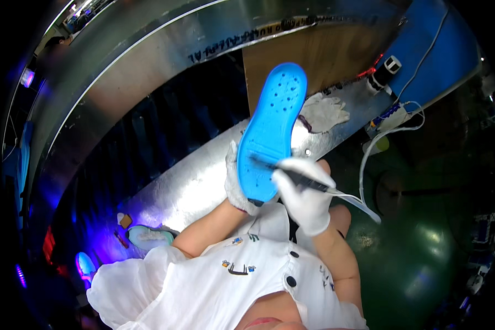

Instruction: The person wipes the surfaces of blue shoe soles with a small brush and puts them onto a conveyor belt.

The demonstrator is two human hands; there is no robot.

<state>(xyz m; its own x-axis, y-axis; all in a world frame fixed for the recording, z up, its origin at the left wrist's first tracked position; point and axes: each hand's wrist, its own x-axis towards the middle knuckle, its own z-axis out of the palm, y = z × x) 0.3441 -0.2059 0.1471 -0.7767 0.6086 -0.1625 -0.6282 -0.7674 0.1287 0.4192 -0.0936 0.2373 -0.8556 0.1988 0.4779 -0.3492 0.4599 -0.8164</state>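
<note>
A bright blue shoe sole (pixel 269 126) with small holes at its far end is held up, tilted, over the metal bench. My left hand (pixel 234 184), in a pale glove, grips its near end from the left and from beneath; most of its fingers are hidden behind the sole. In my white-gloved right hand (pixel 305 201) is a brush (pixel 302 180) with a dark handle. A pale tube (pixel 363 206) trails from the handle's rear end. The blurred bristles lie over the sole's middle, seemingly touching it.
A loose work glove (pixel 325 113) lies on the bench (pixel 173 190) behind the sole. A black-and-white container (pixel 385 71) stands at the far right, near a blue panel (pixel 440 44). At the lower left lies a pale green shoe sole (pixel 148 236). A curved metal housing (pixel 121 77) rises beyond.
</note>
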